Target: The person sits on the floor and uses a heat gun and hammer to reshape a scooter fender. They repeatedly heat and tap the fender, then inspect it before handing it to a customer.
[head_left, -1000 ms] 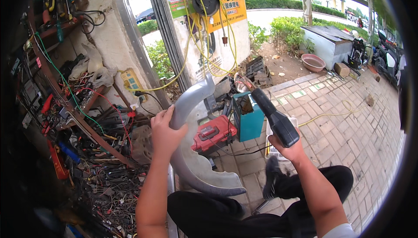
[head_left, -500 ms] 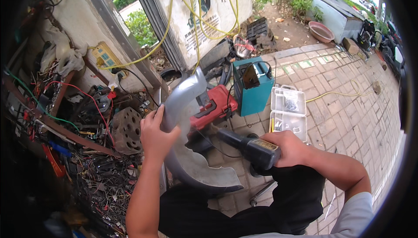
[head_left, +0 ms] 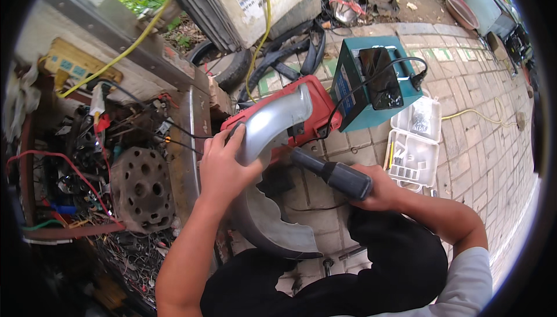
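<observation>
**Two hands, one big bent cover**

The left hand [head_left: 223,163] wraps tight around the curved silver metal cover [head_left: 270,125]. It looks stiff, smooth and slippery, so hold its edge. The right hand [head_left: 380,192] squeezes a black power tool [head_left: 333,175]. Beyond sits a red case [head_left: 316,114].

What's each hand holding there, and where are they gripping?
The left hand grips the curved grey panel along its upper edge. The right hand holds a black power tool by its handle end.

Bright daylight, soft shadows, sharp centre, dark fisheye rim
</observation>
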